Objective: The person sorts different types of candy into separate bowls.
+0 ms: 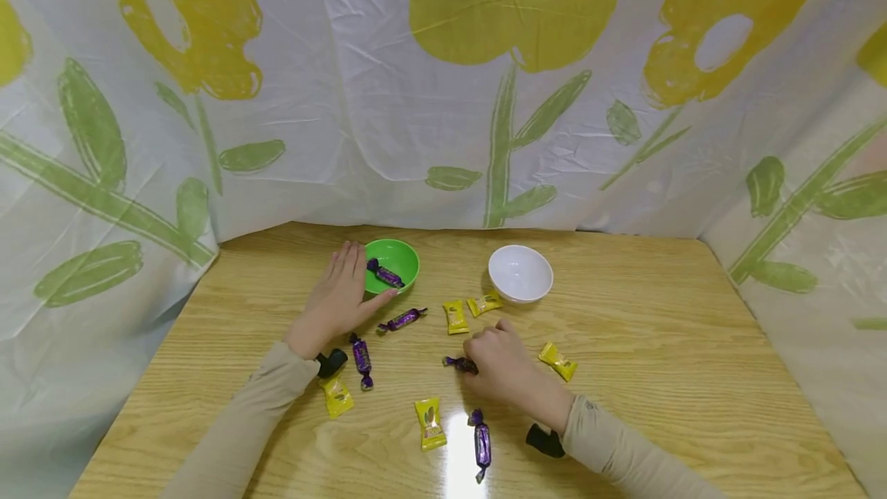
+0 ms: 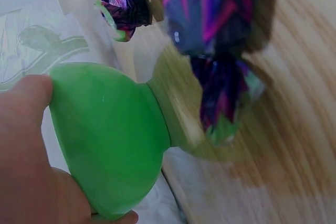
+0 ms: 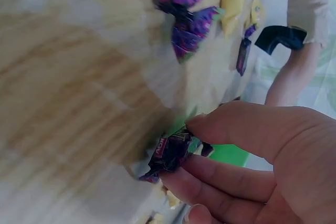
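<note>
Candy (image 1: 459, 364) sits pinched in the right grip (image 1: 502, 366), low at the desk (image 1: 658, 314); the left grip (image 1: 339, 295) cups the green bowl (image 1: 403, 256). Pickup seems in hand, next calling for a steady lift.

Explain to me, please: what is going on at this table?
A person's right hand pinches a purple candy, while the left hand touches the green bowl, where another purple candy lies. Three more purple candies and five yellow candies lie loose on the table. A white bowl stands right of the green one.
</note>
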